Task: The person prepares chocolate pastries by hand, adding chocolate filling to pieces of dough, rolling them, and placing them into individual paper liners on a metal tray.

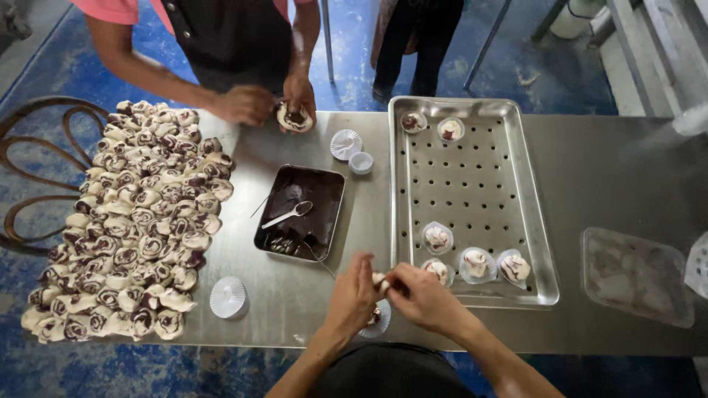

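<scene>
Dough piece (pixel 380 281), small and pale with dark swirl, pinched between both of the wearer's hands just above the near table edge. Left hand (pixel 354 295) comes in from the left, fingers closed on it; right hand (pixel 422 295) meets it from the right, fingertips also closed on the same piece. Both grips narrow, holding the dough; neither hand clearly nearer. Piece too small and too covered to read a long axis.

Directly beneath the hands: a white paper cup (pixel 377 323) on the table, partly hidden, something dark-swirled in it.

Just right and beyond: perforated metal tray (pixel 472 184), four filled cups along its near edge, two at the far edge. Left of the hands, an empty stack of paper cups (pixel 228 297). Further left, a large heap of swirled dough pieces (pixel 133 221). Centre, dark pan (pixel 301 212) with spoon (pixel 287 215).

Across the steel table (pixel 612 169), a second person's hands (pixel 295 110) work another piece.
</scene>
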